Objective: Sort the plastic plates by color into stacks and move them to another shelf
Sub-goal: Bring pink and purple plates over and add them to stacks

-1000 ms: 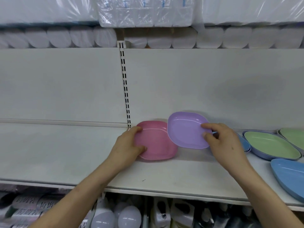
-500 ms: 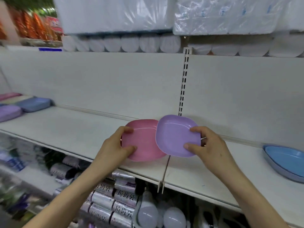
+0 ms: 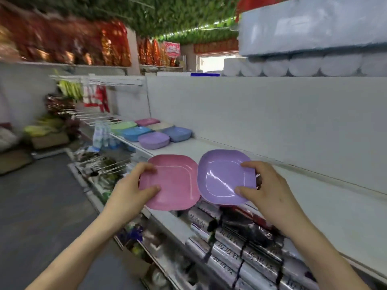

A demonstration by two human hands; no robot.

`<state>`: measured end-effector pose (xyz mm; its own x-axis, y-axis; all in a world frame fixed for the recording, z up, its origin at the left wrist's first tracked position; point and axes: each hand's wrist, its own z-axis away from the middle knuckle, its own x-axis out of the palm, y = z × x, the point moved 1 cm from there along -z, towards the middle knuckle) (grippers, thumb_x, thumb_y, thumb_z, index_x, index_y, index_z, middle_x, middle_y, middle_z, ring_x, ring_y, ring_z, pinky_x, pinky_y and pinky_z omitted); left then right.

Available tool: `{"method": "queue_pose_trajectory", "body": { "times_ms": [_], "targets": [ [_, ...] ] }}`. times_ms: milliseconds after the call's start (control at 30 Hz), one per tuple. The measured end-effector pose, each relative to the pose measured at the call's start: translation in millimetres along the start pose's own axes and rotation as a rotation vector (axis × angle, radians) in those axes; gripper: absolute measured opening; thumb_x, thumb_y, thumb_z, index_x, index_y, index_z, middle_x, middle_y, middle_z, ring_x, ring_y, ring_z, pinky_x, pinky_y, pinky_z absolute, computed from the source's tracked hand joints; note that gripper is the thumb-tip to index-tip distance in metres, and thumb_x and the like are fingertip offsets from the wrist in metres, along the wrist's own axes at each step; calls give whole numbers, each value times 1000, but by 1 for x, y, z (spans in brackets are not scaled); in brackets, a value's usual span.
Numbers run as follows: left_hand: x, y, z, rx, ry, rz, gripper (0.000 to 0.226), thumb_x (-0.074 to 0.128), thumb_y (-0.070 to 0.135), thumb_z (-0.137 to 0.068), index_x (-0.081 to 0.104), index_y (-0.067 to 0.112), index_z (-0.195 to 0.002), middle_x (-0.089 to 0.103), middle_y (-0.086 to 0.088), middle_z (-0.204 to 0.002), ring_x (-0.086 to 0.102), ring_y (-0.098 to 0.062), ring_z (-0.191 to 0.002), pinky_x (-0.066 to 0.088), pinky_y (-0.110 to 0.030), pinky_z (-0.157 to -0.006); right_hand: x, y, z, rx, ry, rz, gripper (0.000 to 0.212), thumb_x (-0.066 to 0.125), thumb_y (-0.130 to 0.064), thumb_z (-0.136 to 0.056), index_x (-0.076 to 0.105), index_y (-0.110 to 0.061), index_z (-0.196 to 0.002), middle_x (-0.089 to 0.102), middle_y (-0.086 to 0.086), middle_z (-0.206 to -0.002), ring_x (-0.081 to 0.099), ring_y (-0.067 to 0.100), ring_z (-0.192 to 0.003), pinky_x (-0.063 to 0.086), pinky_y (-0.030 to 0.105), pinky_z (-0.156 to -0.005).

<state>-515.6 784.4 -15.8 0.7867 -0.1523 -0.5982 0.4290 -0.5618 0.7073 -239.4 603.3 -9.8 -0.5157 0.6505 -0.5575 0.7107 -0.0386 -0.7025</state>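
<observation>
1. Currently the pink plate (image 3: 176,183) is up in the air in the left grip (image 3: 129,191), which grasps its left edge. The thumb lies on the plate's face, one finger curls over the rim above it, and the other fingers are hidden behind.
2. The purple plate (image 3: 222,176) is grasped the same way by the right grip (image 3: 263,191) at its right edge. Its hollow face is tilted toward the camera and glossy.
3. Between the two grips the plates meet edge to edge, with the purple rim just lapping over the pink one. Both hang above the front edge of the white shelf (image 3: 335,216).
4. Well beyond the left grip, farther along that shelf, sorted stacks stand close together. A purple stack (image 3: 154,140) and a blue stack (image 3: 178,133) are nearest. A light-blue stack (image 3: 135,132), a green stack (image 3: 123,124), a beige stack (image 3: 160,126) and a pink stack (image 3: 147,122) stand behind them.
5. Below both grips, a lower shelf holds silver-wrapped rolls (image 3: 230,243).
6. High above the right grip sits a row of white rolls (image 3: 303,65).
</observation>
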Motion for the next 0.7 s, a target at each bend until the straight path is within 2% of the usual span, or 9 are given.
{"method": "queue_pose_trajectory", "body": {
  "times_ms": [100,200,300,367,467,600,700],
  "targets": [
    [-56,-47,-5,-52,76,-12,35,78,25,-86,58,42,-109,63,26,-108,64,-5,-83,53,-29,-70,63,-29,-27,-45,-72,-28,56,80,-23,-81,56,-38,-129,54,-20,-123,56,3,-106,46,27,-88],
    [-99,-86,-8,-102,142,-38,35,79,25,-86,59,41,-109,63,32,-102,62,-3,-84,54,-34,-74,115,-54,-56,-80,-131,-54,58,82,-23,-79,57,-38,-129,54,-19,-124,57,8,-106,46,28,-89],
    [-131,-118,-16,-135,190,-65,34,78,25,-86,59,40,-110,58,40,-104,59,3,-86,51,-31,-73,165,-76,-84,-107,-183,-84,58,81,-23,-80,55,-38,-129,53,-19,-125,56,9,-107,45,29,-87],
    [-147,-139,-23,-151,226,-77,34,78,25,-86,59,39,-111,58,40,-106,59,2,-86,52,-32,-75,198,-86,-101,-128,-221,-96,58,81,-24,-80,54,-39,-129,53,-19,-125,56,9,-107,44,27,-85],
    [-171,-169,-38,-181,267,-112,35,78,26,-86,58,39,-111,59,38,-107,59,1,-86,53,-33,-76,244,-100,-131,-162,-261,-117,58,81,-24,-80,53,-43,-126,53,-20,-124,54,7,-106,41,19,-80],
    [-206,-207,-66,-211,342,-148,35,78,25,-86,58,41,-110,58,39,-109,59,2,-91,48,-30,-74,301,-119,-175,-211,-309,-144,58,81,-23,-80,54,-41,-128,53,-20,-128,50,4,-111,35,8,-82],
    [-231,-228,-95,-240,353,-180,37,78,25,-86,58,43,-111,59,37,-109,62,-4,-93,53,-36,-79,336,-137,-212,-228,-345,-179,57,79,-23,-82,52,-43,-128,51,-20,-130,48,5,-116,37,14,-83]
  ]
}}
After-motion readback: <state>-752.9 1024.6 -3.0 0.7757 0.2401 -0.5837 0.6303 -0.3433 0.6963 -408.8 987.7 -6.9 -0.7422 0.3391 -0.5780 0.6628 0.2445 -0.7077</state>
